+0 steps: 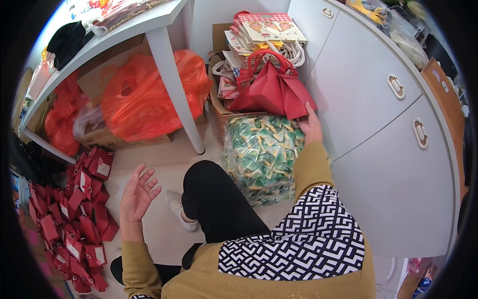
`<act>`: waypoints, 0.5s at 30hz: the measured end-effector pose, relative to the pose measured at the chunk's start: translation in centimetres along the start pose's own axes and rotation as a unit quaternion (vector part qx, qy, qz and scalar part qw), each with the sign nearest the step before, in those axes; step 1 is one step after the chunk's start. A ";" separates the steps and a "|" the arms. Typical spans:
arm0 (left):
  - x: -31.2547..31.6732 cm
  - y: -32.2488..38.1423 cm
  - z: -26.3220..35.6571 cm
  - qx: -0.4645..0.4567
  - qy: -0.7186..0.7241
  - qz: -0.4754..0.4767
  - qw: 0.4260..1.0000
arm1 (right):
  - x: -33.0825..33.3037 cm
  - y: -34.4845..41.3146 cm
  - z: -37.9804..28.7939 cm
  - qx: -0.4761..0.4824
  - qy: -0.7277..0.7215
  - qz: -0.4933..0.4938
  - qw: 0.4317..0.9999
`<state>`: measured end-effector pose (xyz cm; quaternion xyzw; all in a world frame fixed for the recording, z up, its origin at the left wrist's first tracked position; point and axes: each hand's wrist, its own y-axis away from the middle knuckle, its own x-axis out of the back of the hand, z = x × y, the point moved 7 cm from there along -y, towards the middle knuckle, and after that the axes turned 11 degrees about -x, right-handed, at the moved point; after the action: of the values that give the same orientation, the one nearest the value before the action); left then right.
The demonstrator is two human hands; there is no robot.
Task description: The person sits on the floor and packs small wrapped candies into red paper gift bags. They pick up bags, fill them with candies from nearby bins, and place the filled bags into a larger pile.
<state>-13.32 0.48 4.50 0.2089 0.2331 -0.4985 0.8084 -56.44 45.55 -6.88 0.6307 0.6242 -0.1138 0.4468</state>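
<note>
My right hand (310,125) is at the lower right corner of a red paper bag (274,89) with red handles, its fingertips on the bag's edge. Whether it grips the bag I cannot tell. This bag leans on folded, printed paper bags (270,28) with white handles, stacked in a cardboard box (217,88). Just below lies a large clear plastic sack of small green and yellow packets (265,149). My left hand (139,192) is raised over the floor, palm up, fingers apart, holding nothing. Small red boxes (80,220) with ring-like pieces and pale labels are heaped at the left.
A white table (130,22) with a slanting leg (175,89) stands at the upper left. Under it are orange plastic bags (149,93) and a cardboard box (123,144). White cabinets (373,112) with handles line the right side, with various items along their top.
</note>
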 end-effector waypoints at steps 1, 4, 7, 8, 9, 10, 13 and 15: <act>-0.4 -0.2 -0.2 0.000 0.000 -0.003 1.000 | -0.4 0.5 0.0 0.023 0.009 -0.044 0.999; -1.6 -0.9 -1.0 0.006 -0.001 -0.013 1.000 | -3.3 2.0 1.3 0.006 -0.014 -0.088 0.996; -2.5 -1.3 -1.5 0.014 0.001 -0.029 0.999 | -5.4 2.8 3.5 -0.015 -0.071 -0.067 0.995; -3.1 -1.3 -1.6 0.014 0.005 -0.030 0.999 | -5.3 3.3 3.7 -0.013 -0.084 -0.046 0.995; -3.4 -1.4 -1.4 0.010 0.008 -0.030 0.999 | -5.4 3.5 3.9 -0.013 -0.096 -0.028 0.995; -3.6 -1.5 -1.3 0.009 0.006 -0.031 0.999 | -4.8 3.5 3.8 -0.007 -0.114 -0.045 0.992; -3.6 -1.5 -0.8 0.000 -0.007 -0.026 1.000 | -3.5 5.7 4.5 -0.035 -0.174 -0.013 0.984; -3.7 -1.3 -0.6 -0.010 -0.024 -0.017 1.000 | -4.5 9.4 5.1 0.008 -0.134 -0.087 0.987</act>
<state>-16.03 2.89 6.04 0.1847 0.2222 -0.5148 0.8071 -46.86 40.54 -2.76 0.5568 0.6104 -0.2410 0.5093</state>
